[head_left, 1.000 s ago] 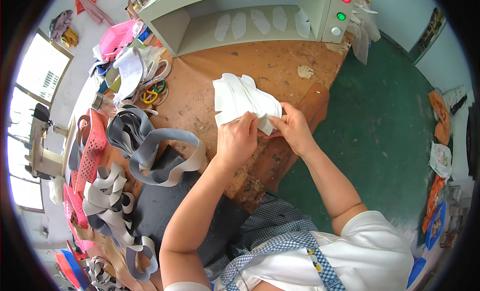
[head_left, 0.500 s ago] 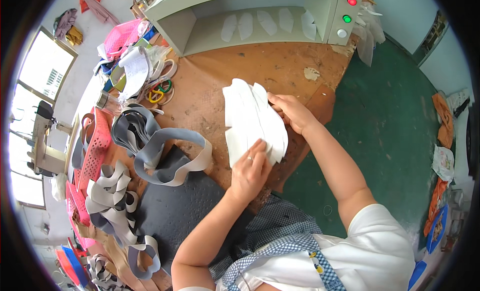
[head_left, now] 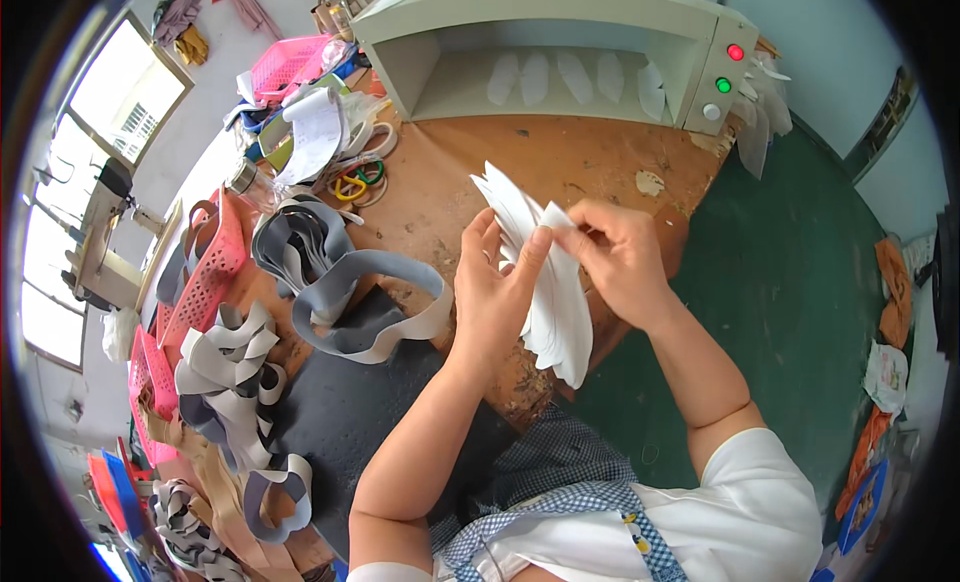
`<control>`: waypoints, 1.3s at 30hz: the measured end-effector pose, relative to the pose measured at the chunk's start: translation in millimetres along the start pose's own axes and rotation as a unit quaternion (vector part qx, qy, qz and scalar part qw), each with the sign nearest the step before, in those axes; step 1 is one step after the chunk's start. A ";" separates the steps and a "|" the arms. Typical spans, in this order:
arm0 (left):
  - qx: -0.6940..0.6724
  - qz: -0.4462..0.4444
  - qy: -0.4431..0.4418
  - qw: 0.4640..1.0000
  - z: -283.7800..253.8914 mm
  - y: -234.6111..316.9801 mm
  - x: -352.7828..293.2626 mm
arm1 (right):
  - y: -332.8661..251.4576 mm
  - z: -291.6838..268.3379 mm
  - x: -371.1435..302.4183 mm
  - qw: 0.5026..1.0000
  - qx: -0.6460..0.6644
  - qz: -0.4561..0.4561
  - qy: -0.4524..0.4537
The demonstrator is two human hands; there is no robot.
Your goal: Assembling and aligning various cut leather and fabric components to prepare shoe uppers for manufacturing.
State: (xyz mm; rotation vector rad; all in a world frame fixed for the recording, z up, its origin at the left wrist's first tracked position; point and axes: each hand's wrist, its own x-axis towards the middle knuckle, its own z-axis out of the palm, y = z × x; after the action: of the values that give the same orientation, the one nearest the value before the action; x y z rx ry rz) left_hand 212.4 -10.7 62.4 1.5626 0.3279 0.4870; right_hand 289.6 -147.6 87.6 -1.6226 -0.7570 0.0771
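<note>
A stack of thin white cut pieces point(head_left: 548, 307), elongated with curved edges, is held upright on edge above the table's near part. My left hand point(head_left: 497, 282) grips the stack from its left side, the thumb lying across the front and the fingers behind. At the upper right of the stack, my right hand point(head_left: 618, 257) pinches the corner of a white piece between thumb and fingers. Whether the pieces are paper or fabric I cannot tell. Beyond them, several similar white pieces point(head_left: 574, 79) lie in a row inside the pale green machine point(head_left: 545, 12).
The machine has a red lamp, a green button and a white button point(head_left: 711, 112). On the left are grey looped strips point(head_left: 375, 307), a pink basket point(head_left: 208, 287), scissors point(head_left: 350, 188) and tape rolls. A black mat point(head_left: 345, 422) covers the near table. Green floor point(head_left: 765, 312) lies right.
The white stack has gone from lying flat and fanned out to standing on edge. My left hand has moved up to grip its side, and my right hand now pinches a corner.
</note>
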 end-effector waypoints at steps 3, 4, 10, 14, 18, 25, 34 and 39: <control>-0.031 -0.012 -0.006 0.999 -1.0 12.6 -1.2 | -5.5 5.6 -8.1 0.997 -0.017 -0.075 -0.007; -0.048 -0.023 -0.008 0.999 -1.4 14.1 -2.4 | -5.8 6.3 -9.2 0.997 -0.018 -0.077 -0.006; -0.039 0.031 -0.006 0.999 -6.2 8.8 -11.9 | -11.5 16.9 -14.9 0.988 -0.021 -0.155 0.011; 0.158 0.017 0.017 0.987 -11.5 31.7 -22.2 | -24.1 25.9 -27.2 0.947 -0.192 -0.252 0.056; 0.236 0.048 0.003 0.970 -20.6 55.3 -23.4 | -30.2 32.3 -36.1 0.929 -0.221 -0.287 0.067; 0.223 0.062 0.086 0.969 -12.7 46.0 -28.5 | -28.1 41.5 -41.5 0.939 -0.222 -0.239 0.111; 0.164 0.049 0.015 0.985 -8.8 64.0 -38.1 | -56.1 0.9 -2.0 0.969 -0.210 0.025 -0.130; 0.140 0.079 -0.008 0.987 -6.1 55.8 -36.9 | -52.5 -10.8 3.3 0.971 -0.146 0.023 -0.189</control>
State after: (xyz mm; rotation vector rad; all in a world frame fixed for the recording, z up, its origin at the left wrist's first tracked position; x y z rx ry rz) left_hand 172.5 -26.6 114.0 1.8753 0.2695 0.5702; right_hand 274.8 -155.1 138.6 -1.9341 -1.0611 0.3291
